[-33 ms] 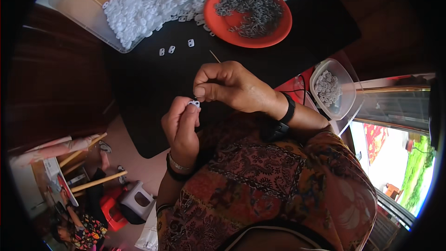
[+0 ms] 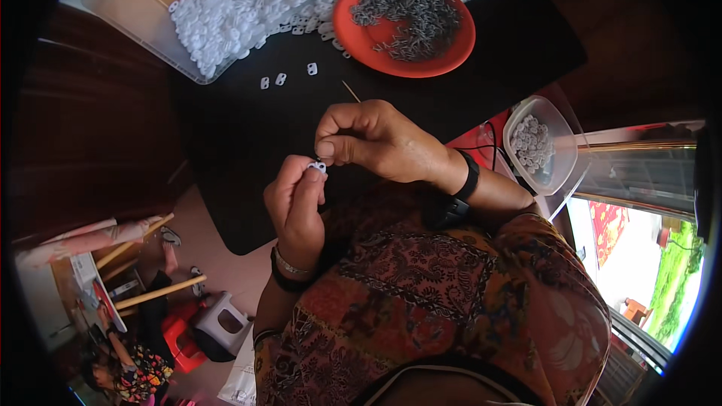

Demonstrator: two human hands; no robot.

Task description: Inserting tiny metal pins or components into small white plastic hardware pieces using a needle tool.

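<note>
Near the table's front edge, my left hand (image 2: 295, 207) pinches a small white plastic piece with holes (image 2: 319, 167) between thumb and fingertips. My right hand (image 2: 380, 141) meets it from the right, thumb and index finger pressed together just above the piece. Something tiny and dark shows at those fingertips, too small to make out. Behind my right knuckles pokes the tip of a thin wooden stick (image 2: 350, 91); whether the hand holds it is hidden. Three more white pieces (image 2: 280, 79) lie in a loose row on the black tabletop (image 2: 233, 158).
An orange-red plate (image 2: 353, 37) with a heap of small grey metal pieces (image 2: 421, 19) stands at the back. Left of it, a clear bin (image 2: 143, 49) and the tabletop bear piled white pieces (image 2: 226, 22). A small clear tub (image 2: 565, 154) sits at right. Another person (image 2: 131, 368) is at lower left.
</note>
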